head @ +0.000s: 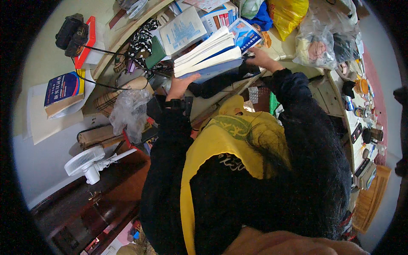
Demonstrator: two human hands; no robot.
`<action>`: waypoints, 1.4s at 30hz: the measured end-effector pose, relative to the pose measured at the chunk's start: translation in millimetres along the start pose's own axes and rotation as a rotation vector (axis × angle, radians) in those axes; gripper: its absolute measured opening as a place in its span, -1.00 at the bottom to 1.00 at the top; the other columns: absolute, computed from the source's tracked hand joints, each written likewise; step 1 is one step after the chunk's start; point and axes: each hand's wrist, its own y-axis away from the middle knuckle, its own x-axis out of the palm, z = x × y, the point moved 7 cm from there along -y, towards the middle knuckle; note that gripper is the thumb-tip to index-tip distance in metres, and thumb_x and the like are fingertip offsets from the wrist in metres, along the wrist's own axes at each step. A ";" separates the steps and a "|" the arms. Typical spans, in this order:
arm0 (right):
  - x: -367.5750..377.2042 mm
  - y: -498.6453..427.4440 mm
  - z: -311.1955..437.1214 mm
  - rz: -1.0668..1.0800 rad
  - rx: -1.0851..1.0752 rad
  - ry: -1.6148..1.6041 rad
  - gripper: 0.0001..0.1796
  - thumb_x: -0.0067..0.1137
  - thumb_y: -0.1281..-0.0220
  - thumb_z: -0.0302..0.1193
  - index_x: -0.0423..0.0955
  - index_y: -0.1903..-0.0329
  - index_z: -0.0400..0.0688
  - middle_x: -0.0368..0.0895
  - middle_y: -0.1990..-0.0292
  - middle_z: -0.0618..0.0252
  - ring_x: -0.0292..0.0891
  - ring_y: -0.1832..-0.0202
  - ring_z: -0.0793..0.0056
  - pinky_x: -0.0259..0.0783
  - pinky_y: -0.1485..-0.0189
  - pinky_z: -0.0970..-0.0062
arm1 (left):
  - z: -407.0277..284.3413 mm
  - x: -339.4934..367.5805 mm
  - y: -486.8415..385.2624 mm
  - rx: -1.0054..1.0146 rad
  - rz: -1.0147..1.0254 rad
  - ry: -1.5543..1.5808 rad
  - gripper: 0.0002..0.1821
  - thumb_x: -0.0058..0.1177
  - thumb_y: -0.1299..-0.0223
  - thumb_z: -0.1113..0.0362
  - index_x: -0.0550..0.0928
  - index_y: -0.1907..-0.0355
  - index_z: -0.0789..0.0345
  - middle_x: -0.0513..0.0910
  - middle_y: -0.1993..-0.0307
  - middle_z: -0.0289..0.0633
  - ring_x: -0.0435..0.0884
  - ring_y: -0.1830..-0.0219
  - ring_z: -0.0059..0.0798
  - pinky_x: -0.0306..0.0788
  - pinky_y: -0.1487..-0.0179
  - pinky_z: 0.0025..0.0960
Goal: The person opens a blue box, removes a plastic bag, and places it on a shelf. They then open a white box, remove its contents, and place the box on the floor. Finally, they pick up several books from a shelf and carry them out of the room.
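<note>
Several thick paperback books (208,57), their page edges towards me, lie stacked and slightly fanned before me. My left hand (182,85) holds the near left corner of the stack, thumb on the blue-grey cover and fingers hidden underneath. At the stack's right end is my right hand (263,60), beside a blue booklet (244,34) with a picture on its cover; whether it grips anything is unclear. Black cloth (213,83) lies just below the stack. Behind the stack is a pale book (182,31) with blue writing, and a green book (155,52) lies to its left.
A dictionary (65,91) and a black object on a red-edged item sit at left, with a black cable running towards the books. A clear plastic bag (130,110) and white fan (86,162) are lower left. Yellow (288,16) and clear bags crowd the upper right.
</note>
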 end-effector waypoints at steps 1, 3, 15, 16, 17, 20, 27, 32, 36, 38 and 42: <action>-17.1 -11.9 -18.2 -0.233 0.143 0.061 -0.42 0.35 0.07 -0.17 0.53 -0.04 -0.17 0.60 0.06 -0.04 0.53 -0.02 0.08 0.43 -0.08 0.24 | -0.6 -1.0 0.0 0.008 -0.012 -0.019 -0.42 0.40 0.09 0.45 0.53 -0.07 0.39 0.59 0.01 -0.27 0.51 0.00 -0.51 0.38 -0.11 -0.41; -54.4 -19.3 -47.1 -0.543 0.165 -0.047 -0.32 0.38 0.12 -0.05 0.49 -0.06 -0.15 0.63 0.09 0.00 0.55 0.02 0.06 0.44 -0.03 0.21 | 1.8 -2.3 -1.7 -0.024 -0.019 -0.054 -0.43 0.39 0.07 0.42 0.53 -0.08 0.39 0.59 0.00 -0.25 0.51 -0.01 -0.46 0.37 -0.12 -0.39; -37.0 -57.1 -55.2 -0.329 0.212 -0.169 -0.48 0.39 0.03 -0.27 0.54 -0.01 -0.21 0.66 0.18 0.16 0.57 0.15 0.37 0.44 0.04 0.39 | 0.7 -6.3 5.0 -0.166 -0.071 -0.174 -0.38 0.44 0.10 0.32 0.52 -0.08 0.40 0.59 -0.02 -0.24 0.50 -0.03 -0.44 0.35 -0.14 -0.37; -47.5 -50.6 -56.8 -0.300 0.235 -0.273 -0.54 0.38 0.01 -0.30 0.55 0.03 -0.23 0.66 0.22 0.22 0.54 0.19 0.45 0.44 0.07 0.44 | 0.9 -4.8 3.7 -0.154 -0.051 -0.171 -0.38 0.43 0.10 0.32 0.52 -0.08 0.40 0.59 -0.02 -0.24 0.50 -0.04 -0.44 0.35 -0.14 -0.37; -58.4 -45.3 -55.8 -0.277 0.244 -0.385 -0.59 0.36 -0.02 -0.34 0.56 0.07 -0.25 0.65 0.26 0.28 0.52 0.23 0.53 0.43 0.10 0.49 | 2.4 -4.8 1.1 -0.157 -0.044 -0.174 -0.38 0.43 0.09 0.32 0.52 -0.09 0.40 0.59 -0.02 -0.23 0.50 -0.04 -0.44 0.35 -0.15 -0.37; -106.7 -30.0 -43.8 -0.237 0.122 -0.639 -0.67 0.31 -0.14 -0.31 0.58 0.07 -0.21 0.63 0.34 0.32 0.53 0.29 0.56 0.44 0.17 0.49 | 3.7 -3.6 -4.6 -0.094 -0.044 -0.111 -0.35 0.42 0.07 0.27 0.50 -0.11 0.40 0.56 -0.06 -0.19 0.48 -0.07 -0.35 0.31 -0.18 -0.34; -184.3 27.9 -50.7 -0.355 0.157 -1.382 -0.66 0.18 -0.29 -0.26 0.48 -0.03 -0.14 0.62 0.11 0.33 0.55 0.12 0.45 0.46 -0.09 0.34 | 22.9 -8.2 -10.4 -0.255 -0.180 -0.104 -0.25 0.42 0.09 0.18 0.45 -0.16 0.47 0.54 -0.09 -0.11 0.52 -0.05 -0.32 0.34 -0.17 -0.31; -181.4 48.4 -33.1 -0.252 0.142 -1.459 -0.61 -0.06 -0.44 -0.21 0.38 -0.15 -0.20 0.60 0.05 0.29 0.55 0.05 0.46 0.46 -0.14 0.29 | 20.2 -4.0 -10.7 -0.165 -0.221 0.045 -0.41 0.38 0.07 0.40 0.50 -0.08 0.43 0.58 0.00 -0.20 0.53 0.00 -0.41 0.35 -0.13 -0.38; -177.9 60.0 -12.5 -0.124 0.115 -1.458 -0.52 0.03 -0.39 -0.20 0.33 -0.19 -0.27 0.56 -0.02 0.21 0.54 0.02 0.46 0.42 -0.21 0.36 | 21.4 -4.2 -7.1 -0.186 -0.207 0.040 -0.46 0.37 0.06 0.40 0.54 -0.05 0.43 0.60 0.03 -0.19 0.54 0.02 -0.42 0.33 -0.15 -0.38; -179.9 63.7 -4.2 -0.111 0.110 -1.430 -0.52 0.06 -0.37 -0.19 0.36 -0.17 -0.26 0.57 -0.03 0.19 0.54 0.00 0.47 0.43 -0.19 0.36 | 20.0 -4.5 -8.1 -0.171 -0.190 0.022 -0.52 0.35 0.05 0.42 0.58 0.00 0.43 0.63 0.08 -0.21 0.55 0.03 -0.43 0.32 -0.15 -0.39; -179.2 71.0 10.4 -0.076 0.141 -1.387 -0.55 0.07 -0.36 -0.22 0.39 -0.16 -0.25 0.60 -0.02 0.17 0.58 0.04 0.47 0.46 -0.16 0.41 | 25.7 -6.2 -9.6 -0.241 -0.197 -0.002 -0.36 0.30 -0.01 0.47 0.41 -0.20 0.43 0.49 -0.12 -0.14 0.46 -0.11 -0.33 0.23 -0.27 -0.32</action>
